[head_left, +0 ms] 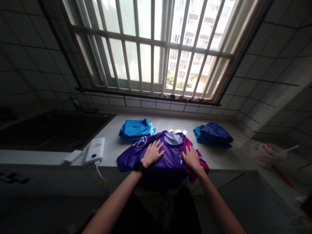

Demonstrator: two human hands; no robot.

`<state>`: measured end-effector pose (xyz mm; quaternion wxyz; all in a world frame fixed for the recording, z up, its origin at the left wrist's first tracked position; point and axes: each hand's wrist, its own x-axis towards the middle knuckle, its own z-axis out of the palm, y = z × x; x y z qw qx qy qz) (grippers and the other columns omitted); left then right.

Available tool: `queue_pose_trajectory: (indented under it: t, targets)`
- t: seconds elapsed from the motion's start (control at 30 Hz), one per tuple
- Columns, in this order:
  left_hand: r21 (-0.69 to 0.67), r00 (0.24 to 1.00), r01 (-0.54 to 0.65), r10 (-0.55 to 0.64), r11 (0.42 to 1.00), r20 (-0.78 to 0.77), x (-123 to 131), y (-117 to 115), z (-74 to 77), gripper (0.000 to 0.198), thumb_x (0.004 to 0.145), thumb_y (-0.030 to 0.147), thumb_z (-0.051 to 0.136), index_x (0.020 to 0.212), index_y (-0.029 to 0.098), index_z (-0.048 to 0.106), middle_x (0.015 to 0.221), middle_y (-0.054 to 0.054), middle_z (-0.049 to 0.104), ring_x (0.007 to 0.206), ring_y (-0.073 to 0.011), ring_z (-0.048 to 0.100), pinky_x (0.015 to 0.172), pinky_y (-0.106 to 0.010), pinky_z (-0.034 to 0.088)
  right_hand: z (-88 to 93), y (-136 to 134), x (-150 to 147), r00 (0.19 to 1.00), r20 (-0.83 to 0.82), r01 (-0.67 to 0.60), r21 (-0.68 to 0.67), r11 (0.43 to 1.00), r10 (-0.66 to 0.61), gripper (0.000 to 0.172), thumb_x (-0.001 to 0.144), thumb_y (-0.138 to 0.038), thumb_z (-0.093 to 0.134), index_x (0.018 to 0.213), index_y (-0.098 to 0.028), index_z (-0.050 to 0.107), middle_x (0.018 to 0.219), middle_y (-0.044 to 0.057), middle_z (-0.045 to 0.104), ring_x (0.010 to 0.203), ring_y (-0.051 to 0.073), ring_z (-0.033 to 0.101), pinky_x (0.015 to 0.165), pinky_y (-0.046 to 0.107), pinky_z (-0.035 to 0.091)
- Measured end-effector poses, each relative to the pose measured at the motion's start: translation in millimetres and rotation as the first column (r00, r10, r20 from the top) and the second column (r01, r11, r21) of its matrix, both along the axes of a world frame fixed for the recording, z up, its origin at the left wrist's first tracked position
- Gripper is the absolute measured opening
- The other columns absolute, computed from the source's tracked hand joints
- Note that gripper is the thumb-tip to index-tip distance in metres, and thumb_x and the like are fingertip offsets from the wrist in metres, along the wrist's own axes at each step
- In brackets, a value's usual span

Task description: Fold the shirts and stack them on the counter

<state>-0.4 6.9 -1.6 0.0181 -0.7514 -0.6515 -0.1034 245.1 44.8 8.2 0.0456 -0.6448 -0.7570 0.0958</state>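
A purple sports jersey (156, 162) with pink and red trim lies spread on the white countertop (112, 152), its collar toward the window and its lower part hanging over the front edge. My left hand (153, 153) presses flat on the jersey's chest, fingers apart, with a black watch on the wrist. My right hand (191, 158) rests flat on the jersey's other side, near the pink trim. A folded blue garment (135, 130) lies behind my left hand, and a folded navy and teal garment (213, 134) lies behind my right hand.
A white power bank (95, 150) with a cable and a white charger (73, 156) lie left of the jersey. A dark sink (53, 130) with a faucet (76, 104) is set in the counter's left side. A plastic bag (269, 155) lies at right. A barred window (151, 48) and tiled wall stand behind.
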Motion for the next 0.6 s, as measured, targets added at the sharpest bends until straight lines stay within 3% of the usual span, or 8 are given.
queue_pose_trajectory:
  t: [0.1,0.17,0.27,0.37,0.47,0.6]
  targets:
    - [0.013,1.0,-0.025,0.025,1.0,-0.005,1.1,-1.5,0.4,0.056,0.1,0.048,0.045,0.151,0.024,0.049,0.161,-0.01,0.043,0.147,-0.0295,0.04,0.118,-0.045,0.037,-9.8,5.2,9.4,0.999,0.037,-0.029,0.024,0.999,0.028,0.061,0.104,-0.039,0.033,0.158,-0.01,0.036,0.167,0.02,0.025,0.154,0.034,0.023,0.122,0.052,0.023]
    - [0.009,0.997,-0.074,0.074,0.997,0.003,3.2,-0.9,3.5,0.057,0.099,0.05,0.046,0.15,0.023,0.051,0.161,-0.011,0.043,0.144,-0.0313,0.044,0.115,-0.046,0.04,-6.5,22.8,21.7,0.996,0.017,-0.086,0.034,0.996,0.086,0.057,0.104,-0.032,0.031,0.156,-0.011,0.04,0.165,0.017,0.031,0.154,0.031,0.026,0.123,0.049,0.024]
    - [0.022,0.98,-0.196,0.195,0.98,0.028,7.0,-1.3,5.6,0.06,0.097,0.052,0.048,0.148,0.021,0.053,0.158,-0.014,0.046,0.138,-0.0341,0.049,0.11,-0.047,0.043,8.9,55.6,42.1,0.988,-0.019,-0.154,0.068,0.986,0.156,0.05,0.099,-0.019,0.035,0.145,-0.01,0.055,0.154,0.017,0.049,0.148,0.025,0.039,0.121,0.04,0.03]
    - [0.027,0.971,-0.236,0.235,0.971,0.051,9.6,-3.7,6.1,0.061,0.097,0.053,0.047,0.148,0.02,0.054,0.155,-0.016,0.049,0.135,-0.0349,0.051,0.109,-0.047,0.044,25.9,75.2,47.0,0.989,-0.027,-0.144,0.114,0.983,0.148,0.05,0.096,-0.012,0.035,0.14,-0.01,0.058,0.144,0.018,0.059,0.135,0.022,0.054,0.115,0.035,0.039]
    - [0.019,0.975,-0.217,0.215,0.976,0.064,10.4,-6.1,7.4,0.062,0.097,0.052,0.046,0.148,0.018,0.053,0.154,-0.017,0.049,0.135,-0.0354,0.051,0.109,-0.047,0.043,29.5,69.5,27.5,0.982,-0.026,-0.182,0.17,0.969,0.189,0.051,0.097,-0.012,0.034,0.145,-0.011,0.053,0.148,0.017,0.056,0.133,0.022,0.055,0.114,0.035,0.04]
    - [0.032,0.978,-0.199,0.196,0.98,0.076,10.0,-7.6,8.1,0.062,0.097,0.052,0.047,0.147,0.017,0.053,0.154,-0.017,0.05,0.134,-0.0353,0.051,0.11,-0.047,0.042,11.0,36.3,-9.4,0.966,-0.004,-0.254,0.191,0.948,0.26,0.053,0.102,-0.03,0.042,0.154,-0.019,0.043,0.163,0.013,0.037,0.149,0.027,0.036,0.121,0.046,0.03]
